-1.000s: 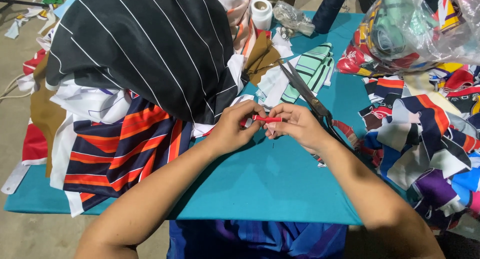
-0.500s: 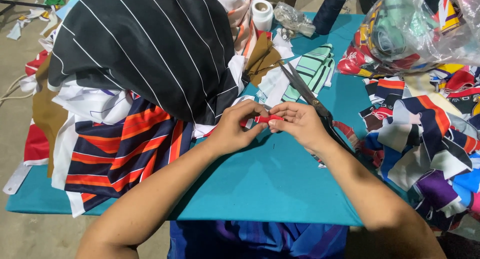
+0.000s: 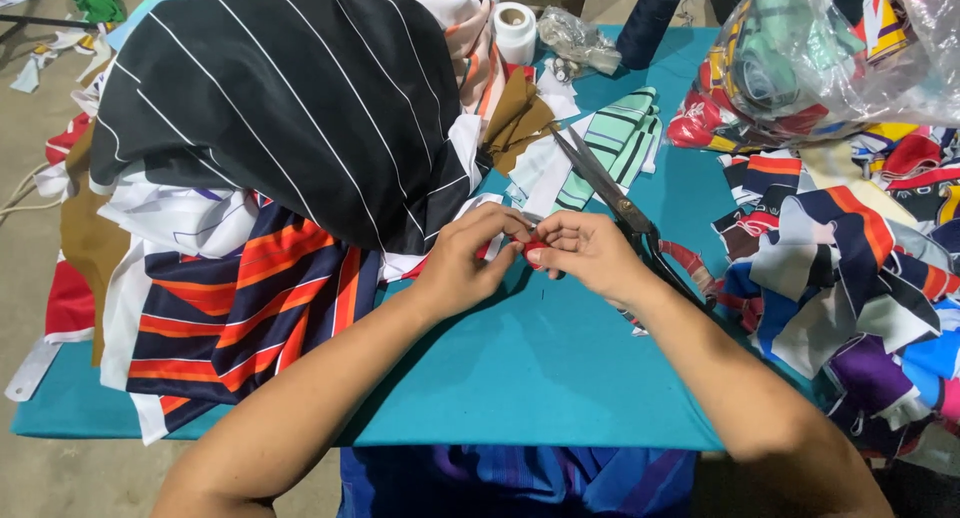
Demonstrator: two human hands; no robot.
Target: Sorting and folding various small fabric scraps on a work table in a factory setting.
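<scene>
Here, small red scrap [image 3: 527, 251] (folded) between both hands.

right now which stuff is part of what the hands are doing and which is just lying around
In use: left hand, right hand, small red piece pinched between them.

Lying about: scissors, white spool, dark spool, striped fabric pile, scrap heap, plastic bag.

The counter [image 3: 560, 378] carries a heap of folded fabric [image 3: 270, 148] at left and a pile of fabric scraps [image 3: 850, 268] at right. The scissors [image 3: 625, 213] lie between them, just right of both hands. Behind, at the far edge, stand a tape roll [image 3: 515, 28] and a thread cone [image 3: 650, 18]. A bag of scraps [image 3: 820, 48] sits behind the right pile.
</scene>
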